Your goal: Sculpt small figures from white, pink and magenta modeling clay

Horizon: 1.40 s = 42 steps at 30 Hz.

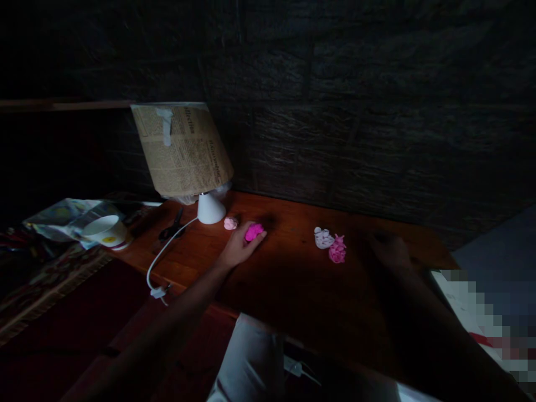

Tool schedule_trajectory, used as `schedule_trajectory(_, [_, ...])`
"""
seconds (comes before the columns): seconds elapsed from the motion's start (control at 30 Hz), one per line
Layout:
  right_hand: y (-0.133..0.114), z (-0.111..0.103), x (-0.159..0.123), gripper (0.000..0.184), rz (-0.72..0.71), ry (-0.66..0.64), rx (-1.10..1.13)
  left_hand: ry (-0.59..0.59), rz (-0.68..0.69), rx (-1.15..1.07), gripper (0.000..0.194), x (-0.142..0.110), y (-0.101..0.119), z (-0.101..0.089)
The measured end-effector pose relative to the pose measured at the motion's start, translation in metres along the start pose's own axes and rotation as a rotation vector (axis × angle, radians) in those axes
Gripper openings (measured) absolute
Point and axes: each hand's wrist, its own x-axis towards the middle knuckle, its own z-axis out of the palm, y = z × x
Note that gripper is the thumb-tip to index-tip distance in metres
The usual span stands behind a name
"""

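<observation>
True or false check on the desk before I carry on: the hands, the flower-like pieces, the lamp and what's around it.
1. The left hand holds the bright pink piece. True.
2. The right hand holds the white piece. False: the white piece lies on the desk, with the right hand off to its right.
3. The pale pink piece lies near the lamp base. True.
4. The cup stands between the two hands. False: it is left of the lamp base.
5. The lampshade is plain white. False: it is brownish and printed like newspaper.
6. The scissors lie left of the lamp base. True.
</observation>
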Motion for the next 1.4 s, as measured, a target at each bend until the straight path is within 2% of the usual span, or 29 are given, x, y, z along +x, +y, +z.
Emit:
schedule_trajectory(0.07, [-0.003,-0.003,-0.003,0.019,0.022,0.036,0.019,-0.051,-0.009,-0.070,0.036,-0.002,0.006,0.003])
schedule_trajectory(0.17, [-0.012,-0.008,-0.014,0.024,0.068,0.199,0.058,-0.155,-0.081,-0.306,0.049,-0.003,0.017,0.017])
schedule_trajectory(0.2, [-0.018,-0.010,-0.020,0.030,0.046,0.239,0.075,-0.190,-0.121,-0.414,0.054,-0.003,0.021,0.023])
schedule_trajectory(0.27, [-0.032,-0.012,-0.036,0.040,-0.089,0.386,0.196,-0.275,-0.180,-0.596,0.063,-0.001,0.031,0.038])
schedule_trajectory(0.3, [-0.041,-0.012,-0.046,0.044,-0.155,0.406,0.232,-0.281,-0.211,-0.676,0.066,0.001,0.036,0.046])
schedule_trajectory(0.37, [-0.057,-0.010,-0.071,0.050,-0.298,0.343,0.275,-0.299,-0.250,-0.744,0.067,0.002,0.049,0.061])
schedule_trajectory(0.43, [-0.071,-0.006,-0.095,0.054,-0.447,0.183,0.311,-0.335,-0.229,-0.729,0.071,0.000,0.062,0.074])
schedule_trajectory(0.53, [-0.080,0.003,-0.124,0.054,-0.544,0.035,0.309,-0.367,-0.202,-0.697,0.074,-0.007,0.079,0.087])
schedule_trajectory(0.7, [-0.079,0.018,-0.135,0.054,-0.615,-0.055,0.154,-0.370,-0.234,-0.603,0.078,-0.017,0.085,0.098])
schedule_trajectory(0.8, [-0.079,0.024,-0.136,0.052,-0.671,-0.057,0.096,-0.363,-0.145,-0.525,0.075,-0.020,0.082,0.100])
schedule_trajectory(0.97, [-0.080,0.025,-0.141,0.049,-0.613,-0.027,0.142,-0.403,-0.138,-0.480,0.079,-0.023,0.082,0.098])
schedule_trajectory(1.1, [-0.079,0.021,-0.144,0.047,-0.571,-0.018,0.223,-0.439,-0.072,-0.483,0.083,-0.024,0.083,0.098])
schedule_trajectory(1.2, [-0.078,0.022,-0.144,0.046,-0.548,-0.024,0.235,-0.484,-0.033,-0.487,0.078,-0.026,0.084,0.097])
schedule_trajectory(1.27, [-0.078,0.024,-0.143,0.052,-0.533,-0.062,0.235,-0.493,-0.034,-0.450,0.074,-0.027,0.084,0.097])
schedule_trajectory(1.4, [-0.079,0.025,-0.141,0.069,-0.494,-0.231,0.293,-0.446,-0.053,-0.384,0.074,-0.028,0.083,0.097])
